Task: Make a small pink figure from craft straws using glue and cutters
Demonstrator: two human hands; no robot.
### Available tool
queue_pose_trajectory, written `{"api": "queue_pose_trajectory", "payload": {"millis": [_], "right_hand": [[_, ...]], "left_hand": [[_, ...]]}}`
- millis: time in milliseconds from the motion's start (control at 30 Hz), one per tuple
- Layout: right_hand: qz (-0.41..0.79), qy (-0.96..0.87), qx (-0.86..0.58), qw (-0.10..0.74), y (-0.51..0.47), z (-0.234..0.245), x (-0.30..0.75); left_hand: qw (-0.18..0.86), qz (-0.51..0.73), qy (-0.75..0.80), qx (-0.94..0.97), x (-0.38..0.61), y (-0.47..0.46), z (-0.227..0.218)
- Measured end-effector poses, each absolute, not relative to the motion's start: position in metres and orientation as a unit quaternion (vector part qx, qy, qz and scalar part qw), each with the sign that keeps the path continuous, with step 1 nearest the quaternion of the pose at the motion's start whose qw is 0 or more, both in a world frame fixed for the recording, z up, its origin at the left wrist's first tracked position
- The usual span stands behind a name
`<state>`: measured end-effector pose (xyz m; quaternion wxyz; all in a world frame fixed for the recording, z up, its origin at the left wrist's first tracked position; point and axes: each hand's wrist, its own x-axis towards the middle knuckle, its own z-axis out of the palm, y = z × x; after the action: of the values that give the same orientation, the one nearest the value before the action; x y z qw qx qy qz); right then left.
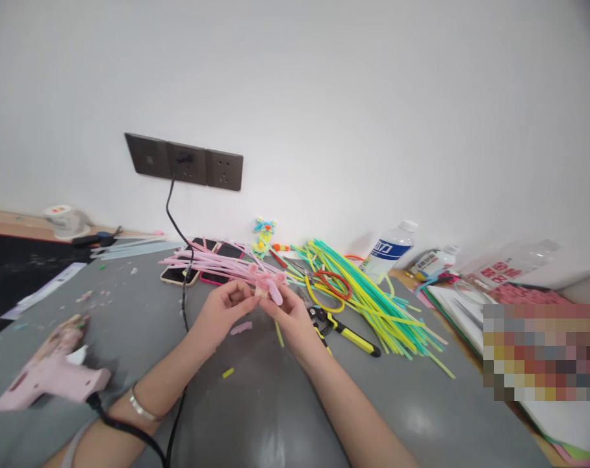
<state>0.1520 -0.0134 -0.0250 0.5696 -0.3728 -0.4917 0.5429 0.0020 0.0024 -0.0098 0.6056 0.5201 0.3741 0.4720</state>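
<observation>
In the middle of the head view, a small pink pipe-cleaner shape (274, 292) with a pale band is held up above the table. My left hand (227, 311) pinches it from the left with curled fingers. On the other side, my right hand (294, 320) grips it between thumb and fingers. Behind my hands lies a bundle of pink pipe cleaners (212, 261). A short pink piece (241, 328) and a yellow scrap (228, 373) rest on the grey table below. Pliers with yellow-black handles (351, 337) are right of my right hand.
A pink glue gun (56, 380) lies at left, a black cord (184, 292) crossing the table. Green and yellow pipe cleaners (373, 292), orange-handled scissors (341, 286) and a bottle (388, 250) are at right. Phones (180, 276) lie behind; a colourful figure (262, 237) stands by the wall.
</observation>
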Motion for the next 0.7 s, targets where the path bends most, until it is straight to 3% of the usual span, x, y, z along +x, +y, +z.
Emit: {"api": "queue_pose_trajectory", "payload": {"millis": [267,500,600,700], "right_hand": [[0.557,-0.443,-0.367,0.599,-0.011,-0.031,0.156],[0.517,-0.357,-0.392,0.672,-0.003,-0.027,0.168],[0.515,-0.353,-0.393,0.675,-0.003,-0.028,0.169],[0.517,-0.369,-0.402,0.659,-0.004,-0.029,0.168]], "left_hand": [[0.597,0.43,0.38,0.561,0.0,0.0,-0.007],[0.305,0.282,0.421,0.806,-0.019,0.012,-0.011],[0.267,0.213,0.413,0.845,-0.027,0.015,-0.015],[0.294,0.185,0.402,0.847,-0.032,0.016,-0.018]]}}
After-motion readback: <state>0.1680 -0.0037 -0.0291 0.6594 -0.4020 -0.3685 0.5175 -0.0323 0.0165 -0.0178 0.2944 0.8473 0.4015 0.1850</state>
